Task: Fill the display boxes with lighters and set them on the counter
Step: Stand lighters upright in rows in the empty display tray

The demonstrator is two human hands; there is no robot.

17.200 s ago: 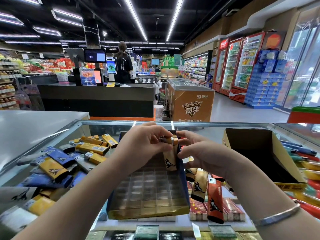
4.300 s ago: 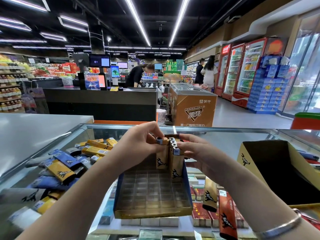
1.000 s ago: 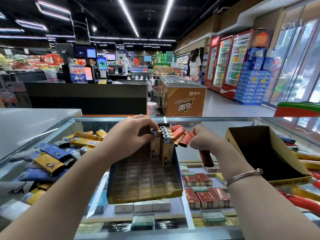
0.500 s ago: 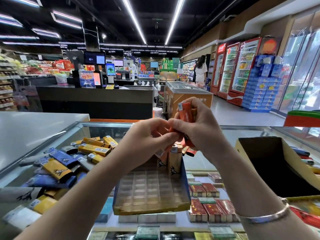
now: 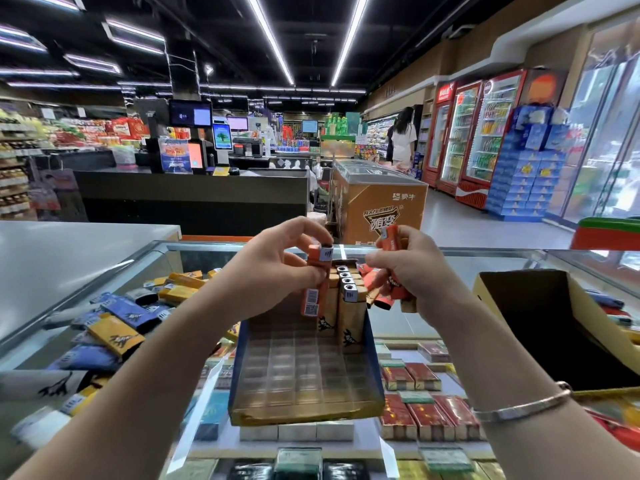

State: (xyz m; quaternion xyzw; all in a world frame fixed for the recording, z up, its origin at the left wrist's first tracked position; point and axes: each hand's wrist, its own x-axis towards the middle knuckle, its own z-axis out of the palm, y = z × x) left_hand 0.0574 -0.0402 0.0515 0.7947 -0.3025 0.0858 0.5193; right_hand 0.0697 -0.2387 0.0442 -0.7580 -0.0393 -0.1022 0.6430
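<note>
Supermarket: drink fridges (image 5: 485,140), checkout counter (image 5: 190,199).

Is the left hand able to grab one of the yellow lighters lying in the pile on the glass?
Probably not right now. The left hand already grips an orange lighter over the display box. The yellow lighters lie uncovered to its left, so once that lighter is placed, nothing seems to block the way.

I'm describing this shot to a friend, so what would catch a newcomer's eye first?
Front and centre, the left hand pinches an orange lighter above the mostly unfilled display box on the glass counter. The right hand grips more orange lighters beside it. Loose lighters lie heaped at left.
</note>
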